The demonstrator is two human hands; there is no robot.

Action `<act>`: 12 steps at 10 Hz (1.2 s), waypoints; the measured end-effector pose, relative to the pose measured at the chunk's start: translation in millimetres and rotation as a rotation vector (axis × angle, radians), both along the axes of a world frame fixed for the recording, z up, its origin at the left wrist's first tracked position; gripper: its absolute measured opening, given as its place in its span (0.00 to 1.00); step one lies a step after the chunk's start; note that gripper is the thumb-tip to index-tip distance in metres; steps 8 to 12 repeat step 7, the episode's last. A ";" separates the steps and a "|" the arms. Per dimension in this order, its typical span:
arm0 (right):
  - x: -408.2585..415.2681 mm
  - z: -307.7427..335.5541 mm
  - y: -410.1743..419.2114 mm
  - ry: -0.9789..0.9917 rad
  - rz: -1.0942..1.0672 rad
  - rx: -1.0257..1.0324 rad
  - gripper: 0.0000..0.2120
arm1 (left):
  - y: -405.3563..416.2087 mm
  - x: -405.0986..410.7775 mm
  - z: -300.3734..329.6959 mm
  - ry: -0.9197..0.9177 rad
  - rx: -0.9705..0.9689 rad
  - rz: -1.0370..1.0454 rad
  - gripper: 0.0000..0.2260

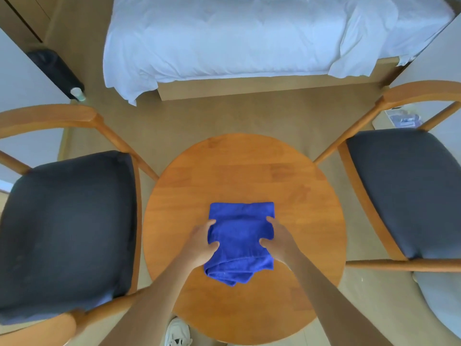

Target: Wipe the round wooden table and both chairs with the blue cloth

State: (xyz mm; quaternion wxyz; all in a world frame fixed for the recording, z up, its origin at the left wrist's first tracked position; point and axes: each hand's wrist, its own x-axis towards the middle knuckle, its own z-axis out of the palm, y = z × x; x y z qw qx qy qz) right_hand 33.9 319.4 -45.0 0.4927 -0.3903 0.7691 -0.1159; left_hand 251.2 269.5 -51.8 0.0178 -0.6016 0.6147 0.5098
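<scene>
A folded blue cloth (pixel 240 239) lies on the round wooden table (pixel 249 171), toward its near half. My left hand (pixel 202 242) grips the cloth's left edge between thumb and fingers. My right hand (pixel 279 239) grips its right edge the same way. A wooden chair with a dark seat cushion (pixel 67 226) stands to the left of the table. A matching chair (pixel 404 191) stands to the right.
A bed with white bedding (pixel 237 38) stands across the floor beyond the table. A black bin (pixel 57 71) with a small white cup beside it sits at the far left. A white shoe (pixel 178 332) shows below the table's near edge.
</scene>
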 end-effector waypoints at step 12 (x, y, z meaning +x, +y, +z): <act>-4.7 129.5 63.3 0.095 0.047 -0.125 0.08 | 79.1 30.1 123.0 -0.287 0.003 -0.311 0.17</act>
